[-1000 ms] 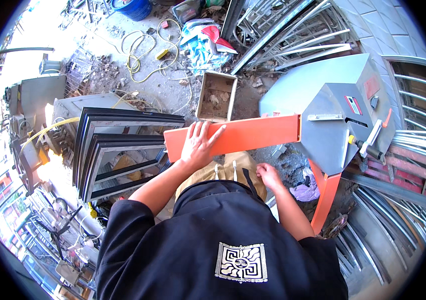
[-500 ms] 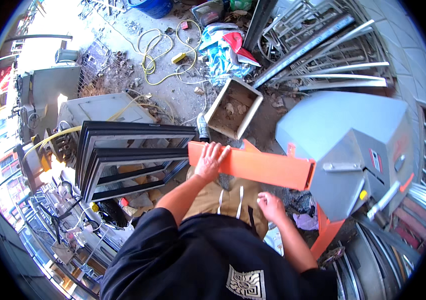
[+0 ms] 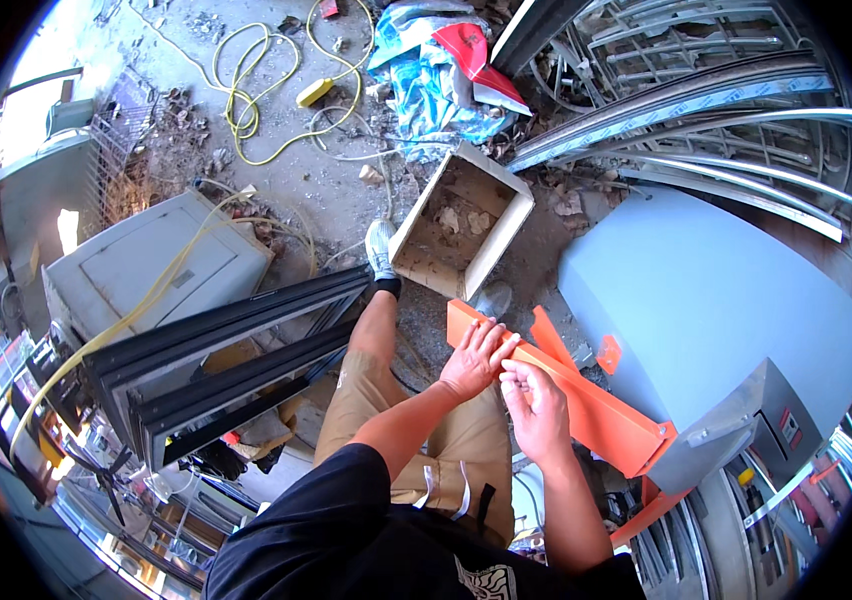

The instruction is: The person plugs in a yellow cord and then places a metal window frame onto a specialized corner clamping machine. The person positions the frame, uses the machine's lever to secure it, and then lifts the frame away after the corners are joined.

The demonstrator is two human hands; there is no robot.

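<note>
An orange metal beam (image 3: 596, 415) slants from in front of my knees to the grey hooded machine (image 3: 716, 290) on my right. My left hand (image 3: 476, 365) lies over the beam near its free end, fingers bent over the edge. Close beside it, my right hand (image 3: 536, 405) is raised with thumb and fingers drawn together. Whether anything small is pinched there, or whether it touches the beam, I cannot make out. A second orange piece (image 3: 551, 335) rises just beyond the beam.
An open box (image 3: 424, 240) with debris stands ahead by my shoe. Black window frames (image 3: 236, 318) lean at my left, near a pale appliance (image 3: 161, 255). A yellow cord (image 3: 264, 150) loops over the littered floor. Metal profiles (image 3: 686, 110) lie at the far right.
The view has shifted, and the beam now slants more steeply. My right hand has come up beside my left. My left fingers, spread flat before, now bend over the beam's edge.
</note>
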